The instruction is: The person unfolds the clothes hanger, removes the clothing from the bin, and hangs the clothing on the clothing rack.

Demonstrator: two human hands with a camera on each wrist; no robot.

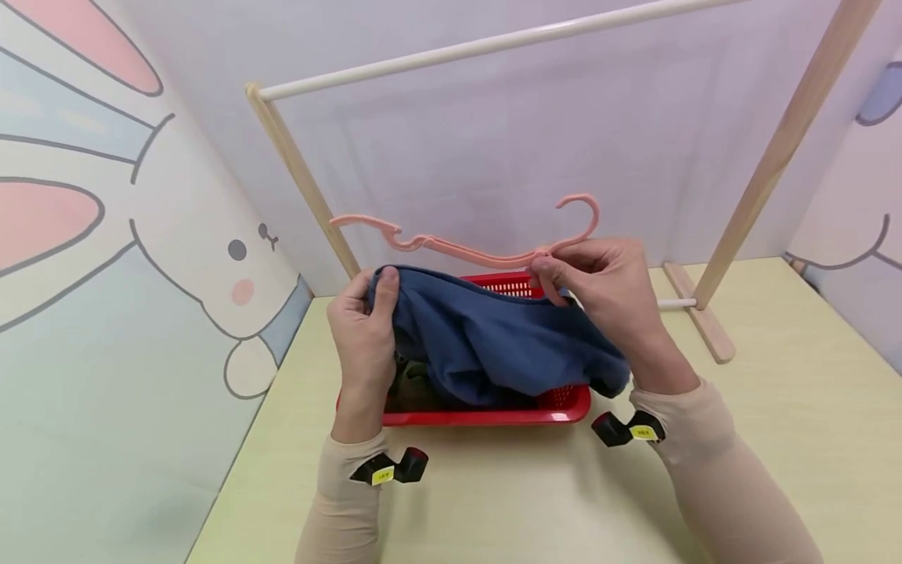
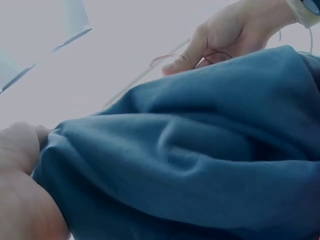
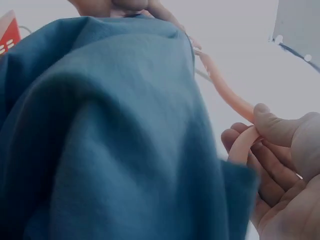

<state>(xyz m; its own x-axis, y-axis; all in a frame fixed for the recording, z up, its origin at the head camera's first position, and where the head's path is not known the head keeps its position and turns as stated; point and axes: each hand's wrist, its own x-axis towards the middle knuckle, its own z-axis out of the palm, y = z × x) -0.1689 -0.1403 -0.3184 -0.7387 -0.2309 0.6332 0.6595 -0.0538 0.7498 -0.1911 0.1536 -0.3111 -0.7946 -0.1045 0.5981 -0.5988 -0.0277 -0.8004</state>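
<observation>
My left hand (image 1: 362,333) pinches the upper left edge of a dark blue cloth garment (image 1: 479,337), thumb on top. My right hand (image 1: 609,282) grips a pink plastic clothes hanger (image 1: 479,254) near the base of its hook, between thumb and fingers. One short arm of the hanger dips into the garment's top edge at the right; the long arm reaches left above the cloth, outside it. In the right wrist view, the thumb and fingertips close round the hanger (image 3: 227,92) beside the garment (image 3: 115,125). The cloth's folds hang over a red basket (image 1: 486,417).
Dark green cloth (image 1: 412,385) lies in the basket under the garment. Behind stands a rack with a white rail (image 1: 458,53), wooden posts (image 1: 782,149) and a wooden foot (image 1: 701,313) on the pale table (image 1: 796,423). A rabbit-patterned wall panel (image 1: 190,235) borders the left side.
</observation>
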